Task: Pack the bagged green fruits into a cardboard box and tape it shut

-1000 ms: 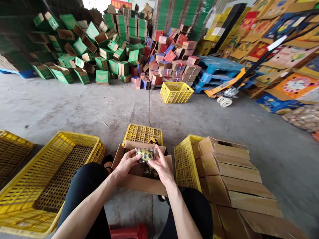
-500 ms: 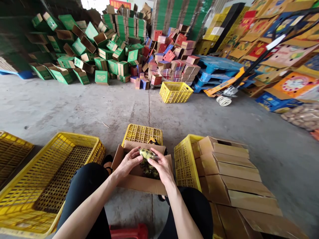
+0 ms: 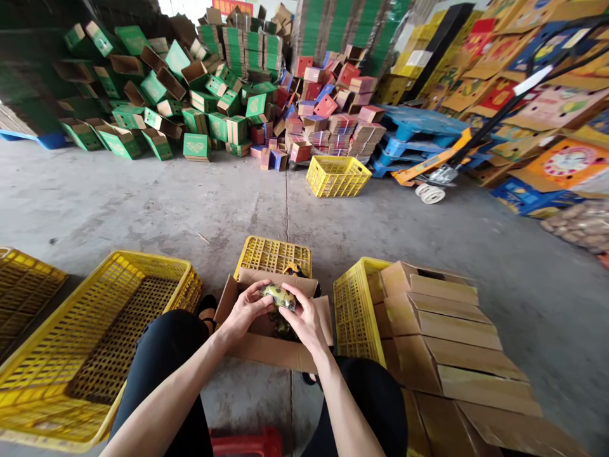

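Observation:
Between my knees stands an open cardboard box, with dark and yellow-green wrapped things partly visible inside. Above it, both hands hold a yellow-green, dark-spotted item in clear wrapping. It looks like a wrapped fruit, but its exact kind is unclear. My left hand grips its left end, fingers behind and thumb in front. At the other end my right hand pinches it between thumb and fingers. The hands hide part of the box's contents.
An upturned yellow crate lies beyond the box. To the left is a large yellow crate; at right, a yellow crate holds folded cartons. A red stool edge shows below. Farther off are a yellow basket and a pallet jack.
The wrapped item has shifted slightly left and is turned a little in my fingers. My right hand has moved left with it. The view has tilted very slightly.

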A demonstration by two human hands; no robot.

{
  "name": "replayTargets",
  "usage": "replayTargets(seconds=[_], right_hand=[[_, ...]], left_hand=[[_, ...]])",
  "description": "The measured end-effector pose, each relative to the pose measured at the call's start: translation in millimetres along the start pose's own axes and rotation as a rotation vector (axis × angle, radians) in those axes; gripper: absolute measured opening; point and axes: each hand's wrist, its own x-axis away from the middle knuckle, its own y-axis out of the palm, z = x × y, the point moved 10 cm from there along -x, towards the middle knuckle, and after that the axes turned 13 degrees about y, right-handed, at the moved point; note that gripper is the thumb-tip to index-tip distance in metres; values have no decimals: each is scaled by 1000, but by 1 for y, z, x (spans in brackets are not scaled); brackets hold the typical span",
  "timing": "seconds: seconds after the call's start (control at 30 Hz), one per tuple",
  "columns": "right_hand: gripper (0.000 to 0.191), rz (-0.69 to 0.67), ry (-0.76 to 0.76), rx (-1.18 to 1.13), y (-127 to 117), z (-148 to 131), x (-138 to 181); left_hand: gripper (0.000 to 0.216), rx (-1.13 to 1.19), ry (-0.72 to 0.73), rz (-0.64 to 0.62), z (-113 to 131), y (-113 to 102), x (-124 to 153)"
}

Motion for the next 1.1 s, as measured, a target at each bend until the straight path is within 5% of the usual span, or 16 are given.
replayTargets(seconds=[0.17,0.6,1.1], right_hand=[[69,42,-103,136,2,-8,7],[57,12,89,107,-8,13,-4],[45,78,-71,257,-4,1,2]], left_hand=[[70,-22,39,-6,5,0,-1],[86,15,79,-134,10,17,1],[59,-96,143,-94,8,12,-2]])
